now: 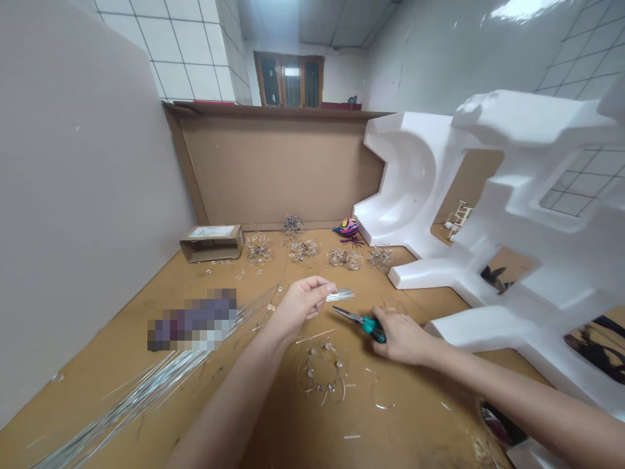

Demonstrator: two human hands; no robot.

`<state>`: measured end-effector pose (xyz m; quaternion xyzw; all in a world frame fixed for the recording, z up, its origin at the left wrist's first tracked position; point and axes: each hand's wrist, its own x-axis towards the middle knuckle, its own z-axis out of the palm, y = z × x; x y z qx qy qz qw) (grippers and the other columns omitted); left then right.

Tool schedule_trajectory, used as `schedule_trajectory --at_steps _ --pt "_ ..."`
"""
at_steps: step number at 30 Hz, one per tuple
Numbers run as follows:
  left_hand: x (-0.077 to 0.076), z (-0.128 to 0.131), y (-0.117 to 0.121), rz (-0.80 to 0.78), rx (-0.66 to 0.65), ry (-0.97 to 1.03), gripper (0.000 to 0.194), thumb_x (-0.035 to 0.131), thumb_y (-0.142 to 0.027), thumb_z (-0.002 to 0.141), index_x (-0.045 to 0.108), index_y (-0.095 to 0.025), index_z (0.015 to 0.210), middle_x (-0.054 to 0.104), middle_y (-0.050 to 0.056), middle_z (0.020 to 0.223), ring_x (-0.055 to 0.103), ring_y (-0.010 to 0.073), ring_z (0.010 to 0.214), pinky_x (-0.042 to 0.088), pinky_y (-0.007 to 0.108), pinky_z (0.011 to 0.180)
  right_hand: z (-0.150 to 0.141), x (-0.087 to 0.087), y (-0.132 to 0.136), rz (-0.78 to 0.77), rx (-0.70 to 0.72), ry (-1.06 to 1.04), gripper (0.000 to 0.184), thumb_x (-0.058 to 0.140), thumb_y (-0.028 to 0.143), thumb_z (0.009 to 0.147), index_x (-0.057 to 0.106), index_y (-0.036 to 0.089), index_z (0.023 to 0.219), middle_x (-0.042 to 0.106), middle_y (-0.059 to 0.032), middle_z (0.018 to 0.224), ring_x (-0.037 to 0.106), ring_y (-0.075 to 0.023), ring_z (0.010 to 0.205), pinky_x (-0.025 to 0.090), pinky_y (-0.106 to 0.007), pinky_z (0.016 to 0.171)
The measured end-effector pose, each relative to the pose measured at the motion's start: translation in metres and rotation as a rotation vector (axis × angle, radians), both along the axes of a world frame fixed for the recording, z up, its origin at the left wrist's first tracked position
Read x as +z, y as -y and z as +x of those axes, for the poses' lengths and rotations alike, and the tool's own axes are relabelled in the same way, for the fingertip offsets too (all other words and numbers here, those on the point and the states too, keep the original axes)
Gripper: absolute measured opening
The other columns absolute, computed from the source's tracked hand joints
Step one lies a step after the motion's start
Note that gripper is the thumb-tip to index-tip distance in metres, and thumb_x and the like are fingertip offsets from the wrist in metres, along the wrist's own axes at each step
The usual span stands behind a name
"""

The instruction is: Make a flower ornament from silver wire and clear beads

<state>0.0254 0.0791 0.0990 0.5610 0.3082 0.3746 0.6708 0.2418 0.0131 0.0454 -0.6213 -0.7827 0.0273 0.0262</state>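
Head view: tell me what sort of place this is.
Probably a small handicraft workshop: a cardboard-covered bench, a bundle of silver wires, beaded wire pieces, and white moulded foam blocks alongside.

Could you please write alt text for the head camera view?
A person's left hand pinches a few short silver wires while the right hand grips teal-handled snips. A beaded wire ring lies below on a tan board, with long wires to the left and white foam to the right.
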Motion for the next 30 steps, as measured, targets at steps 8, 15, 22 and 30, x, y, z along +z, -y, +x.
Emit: schedule_trajectory --at_steps 8,15,22,30 --pt "-0.002 -0.002 -0.003 -0.131 -0.178 0.104 0.018 0.062 -0.029 0.072 0.054 -0.013 0.070 0.027 -0.010 0.044 0.016 0.0005 0.036 0.006 0.017 0.036 0.041 0.073 0.000 0.665 0.307 0.222 0.027 0.048 0.031 0.078 0.052 0.016 0.100 0.056 -0.0085 0.082 0.049 -0.0193 0.074 0.034 -0.029 0.062" --pt "-0.003 -0.001 -0.001 -0.187 -0.207 0.136 0.019 0.063 -0.029 0.070 0.051 -0.014 0.067 0.026 -0.011 0.044 0.015 0.0001 0.035 0.006 0.016 0.035 0.031 0.102 -0.002 0.779 0.441 0.462 0.022 0.041 0.031 0.084 0.056 0.018 0.095 0.054 -0.0051 0.070 0.042 -0.0158 0.064 0.026 -0.029 0.055" --pt "-0.005 -0.002 -0.003 -0.186 -0.235 0.150 0.016 0.060 -0.026 0.074 0.054 -0.012 0.071 0.025 -0.010 0.045 0.016 -0.0002 0.035 0.006 0.016 0.035 0.032 0.099 -0.004 0.817 0.428 0.482 0.021 0.043 0.030 0.083 0.056 0.017 0.094 0.051 -0.0036 0.065 0.039 -0.0151 0.062 0.025 -0.029 0.055" --pt "-0.006 -0.002 -0.002 -0.188 -0.238 0.133 0.017 0.061 -0.028 0.073 0.054 -0.013 0.070 0.025 -0.010 0.045 0.016 0.0003 0.035 0.007 0.015 0.035 0.031 0.100 -0.005 0.816 0.441 0.481 0.019 0.042 0.026 0.084 0.055 0.018 0.095 0.052 -0.0033 0.067 0.040 -0.0148 0.063 0.024 -0.029 0.055"
